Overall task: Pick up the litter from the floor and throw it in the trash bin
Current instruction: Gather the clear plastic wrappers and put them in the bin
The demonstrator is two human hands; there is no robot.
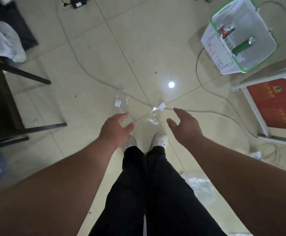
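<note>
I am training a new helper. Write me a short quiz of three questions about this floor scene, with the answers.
1. True or false: both hands are empty.
2. What rims the white basket: A red, B green, C blue?
3. Fill in: the clear plastic wrappers lie on the ____.

Key:
1. True: the left hand and right hand are open above the clear plastic wrappers.
2. B.
3. Tiled floor.

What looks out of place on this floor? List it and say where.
Clear plastic wrappers lie loose on the tiles: one with a white label ahead of the left hand, another on the grey cable between both hands, more crumpled plastic beside the right leg. The bin stands far right.
</note>
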